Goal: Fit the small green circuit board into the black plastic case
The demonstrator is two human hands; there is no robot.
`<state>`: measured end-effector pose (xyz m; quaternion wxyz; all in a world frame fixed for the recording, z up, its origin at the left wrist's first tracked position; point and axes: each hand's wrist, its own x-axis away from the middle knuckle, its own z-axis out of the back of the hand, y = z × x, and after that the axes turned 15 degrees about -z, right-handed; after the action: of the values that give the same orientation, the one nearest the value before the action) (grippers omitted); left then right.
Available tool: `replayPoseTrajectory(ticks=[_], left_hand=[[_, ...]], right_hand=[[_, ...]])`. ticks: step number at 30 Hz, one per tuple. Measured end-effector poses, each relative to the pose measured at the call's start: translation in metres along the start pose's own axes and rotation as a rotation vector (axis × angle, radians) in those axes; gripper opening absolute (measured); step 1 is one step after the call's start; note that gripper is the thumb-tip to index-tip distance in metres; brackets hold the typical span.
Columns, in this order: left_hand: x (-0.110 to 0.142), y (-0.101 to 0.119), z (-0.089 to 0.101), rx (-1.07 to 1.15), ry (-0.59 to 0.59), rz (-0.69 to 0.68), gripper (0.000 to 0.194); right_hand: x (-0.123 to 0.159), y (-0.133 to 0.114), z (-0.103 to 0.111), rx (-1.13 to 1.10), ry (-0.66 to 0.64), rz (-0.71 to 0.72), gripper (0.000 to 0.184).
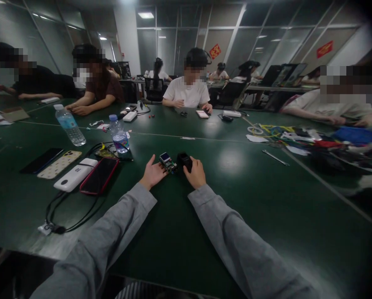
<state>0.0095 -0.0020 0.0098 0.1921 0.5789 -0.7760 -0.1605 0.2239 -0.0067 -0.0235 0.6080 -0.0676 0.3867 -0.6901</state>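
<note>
My left hand (152, 173) lies palm up on the dark green table (235, 199), fingers closed loosely round a small green circuit board (168, 162) with a little blue screen on top. My right hand (195, 173) rests just to the right, fingers wrapped over a small black boxy part (184, 160). The board and the black part sit close together, nearly touching. Both arms wear grey sleeves.
To my left lie several phones (60, 164), a white power bank (76, 174), black cables (70, 216) and two water bottles (70, 125). A heap of coloured wires and parts (323, 143) fills the right. Other people sit across the table, and a metal tool (275, 158) lies mid-right.
</note>
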Motion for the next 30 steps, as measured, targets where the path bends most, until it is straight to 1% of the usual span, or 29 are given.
replayPoseTrajectory(ticks=[3,6,9,11,14,15,17,20,23,25,30], left_hand=[[-0.001,0.000,-0.001,0.008,0.024,-0.003,0.053],[-0.002,0.000,-0.002,0.021,0.007,0.009,0.054],[-0.003,-0.001,-0.003,0.032,0.013,0.011,0.051],[-0.004,-0.001,-0.003,0.036,0.027,0.008,0.049],[-0.004,-0.002,-0.003,0.032,0.035,0.003,0.049],[-0.004,-0.003,-0.003,0.031,0.033,0.001,0.049],[-0.003,-0.003,-0.003,0.027,0.034,0.001,0.047],[-0.004,-0.002,-0.003,0.021,0.045,0.005,0.044],[-0.005,-0.002,-0.001,0.012,0.077,0.004,0.043],[-0.007,-0.002,0.000,0.015,0.084,0.007,0.042],[-0.010,0.000,0.002,0.055,0.074,0.026,0.044]], right_hand=[[0.001,0.001,0.000,-0.024,0.016,0.007,0.056],[0.003,0.001,0.000,-0.034,0.030,0.021,0.058],[0.001,0.002,0.001,-0.078,0.015,0.008,0.054],[0.000,0.002,0.003,-0.144,0.030,-0.026,0.051],[0.001,-0.008,0.007,-0.275,0.118,-0.069,0.048],[0.003,-0.014,0.008,-0.315,0.150,-0.071,0.047],[0.008,-0.030,0.009,-0.364,0.170,-0.045,0.047],[0.016,-0.054,0.004,-0.405,0.117,0.035,0.047],[0.019,-0.067,-0.003,-0.394,0.022,0.117,0.047],[0.018,-0.068,-0.007,-0.369,-0.016,0.130,0.048],[0.014,-0.059,-0.013,-0.331,-0.068,0.114,0.048]])
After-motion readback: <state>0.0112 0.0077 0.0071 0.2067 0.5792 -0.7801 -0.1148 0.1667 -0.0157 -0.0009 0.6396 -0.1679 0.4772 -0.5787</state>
